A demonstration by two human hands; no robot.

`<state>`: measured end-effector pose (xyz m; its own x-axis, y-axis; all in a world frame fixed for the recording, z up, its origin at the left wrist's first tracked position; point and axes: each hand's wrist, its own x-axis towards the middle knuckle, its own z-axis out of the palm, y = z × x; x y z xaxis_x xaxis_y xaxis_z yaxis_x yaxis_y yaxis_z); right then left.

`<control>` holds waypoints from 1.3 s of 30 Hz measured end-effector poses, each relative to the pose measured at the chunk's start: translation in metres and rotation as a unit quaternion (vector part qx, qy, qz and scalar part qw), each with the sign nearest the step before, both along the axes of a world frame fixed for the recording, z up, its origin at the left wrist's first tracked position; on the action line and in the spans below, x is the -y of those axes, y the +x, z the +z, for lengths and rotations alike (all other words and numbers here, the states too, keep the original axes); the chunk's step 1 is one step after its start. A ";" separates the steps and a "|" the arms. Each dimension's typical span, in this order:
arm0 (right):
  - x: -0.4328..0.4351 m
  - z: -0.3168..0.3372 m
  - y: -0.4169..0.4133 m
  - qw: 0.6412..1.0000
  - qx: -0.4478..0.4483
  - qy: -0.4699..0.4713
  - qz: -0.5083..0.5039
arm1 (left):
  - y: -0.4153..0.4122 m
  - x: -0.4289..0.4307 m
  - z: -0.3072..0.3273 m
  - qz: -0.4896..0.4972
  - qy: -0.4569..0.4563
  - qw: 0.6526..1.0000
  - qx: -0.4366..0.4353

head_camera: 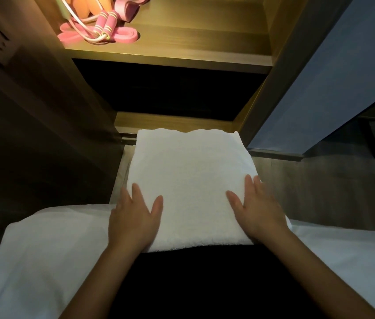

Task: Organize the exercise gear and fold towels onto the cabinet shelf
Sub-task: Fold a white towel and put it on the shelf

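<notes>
Faced a lit cabinet shelf [181,40], wood open along its right. Pressed folded white towel [188,180] flat below it, left hand [133,219] and right hand [257,210] on its near corners, fingers straight (pink jump rope [103,24] heaped at shelf's far left).

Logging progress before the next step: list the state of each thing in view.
towel, folded, lying flat
left hand, open, flat on towel
right hand, open, flat on towel
shelf, lit
jump rope, bundled on shelf
pink band, looped, under the rope
</notes>
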<state>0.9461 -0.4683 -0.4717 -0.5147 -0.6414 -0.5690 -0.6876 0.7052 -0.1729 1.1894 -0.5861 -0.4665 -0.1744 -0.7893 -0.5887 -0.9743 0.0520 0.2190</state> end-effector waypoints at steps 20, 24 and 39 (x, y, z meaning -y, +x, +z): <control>0.093 -0.032 -0.031 0.996 0.059 -0.065 -0.024 | -0.070 0.066 -0.035 -0.009 -0.084 0.996 -0.012; 0.100 -0.034 -0.055 0.959 0.190 -0.070 -0.196 | -0.064 0.093 -0.034 0.168 0.001 0.982 -0.091; 0.105 -0.058 -0.094 0.887 0.212 -0.193 -0.363 | -0.034 0.147 -0.053 0.387 0.007 0.885 -0.259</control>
<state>0.8526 -0.5737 -0.5293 -0.6639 -0.4183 -0.6199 0.1069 0.7673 -0.6323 1.1551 -0.7331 -0.5190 0.1661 -0.7841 -0.5980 -0.4849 -0.5930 0.6428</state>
